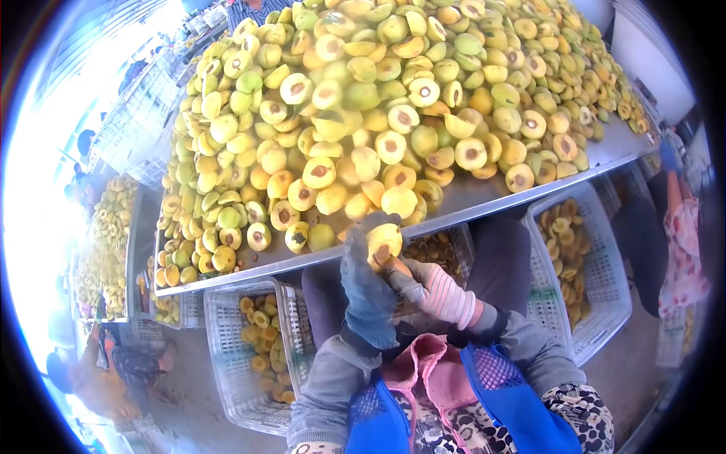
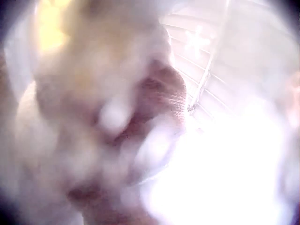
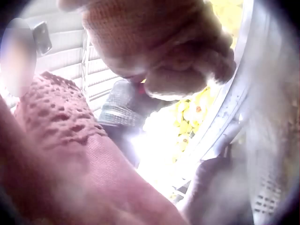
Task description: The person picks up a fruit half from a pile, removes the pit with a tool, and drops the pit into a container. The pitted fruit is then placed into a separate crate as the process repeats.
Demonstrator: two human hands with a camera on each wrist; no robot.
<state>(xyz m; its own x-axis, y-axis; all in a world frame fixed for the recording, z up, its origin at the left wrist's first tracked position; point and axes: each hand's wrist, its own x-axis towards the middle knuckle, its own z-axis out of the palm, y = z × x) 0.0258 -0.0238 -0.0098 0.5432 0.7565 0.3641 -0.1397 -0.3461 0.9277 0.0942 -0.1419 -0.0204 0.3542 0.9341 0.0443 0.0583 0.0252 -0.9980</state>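
Note:
In the head view a yellow halved fruit is held up at the table's near edge. My left hand, in a blue-grey glove, grips it from the left. Against its lower right side are the fingers of my right hand, in a striped, grey-tipped glove, curled in; whether they hold a small tool cannot be told. The right wrist view shows my right hand curled, with the left glove beyond it. The left wrist view is badly blurred. Many halved fruits lie heaped beyond the hands.
The metal table's rim runs in front of me. Crates with fruit pieces stand below, a white one at left and another at right. A third container is partly hidden between my knees. Other people are at both sides.

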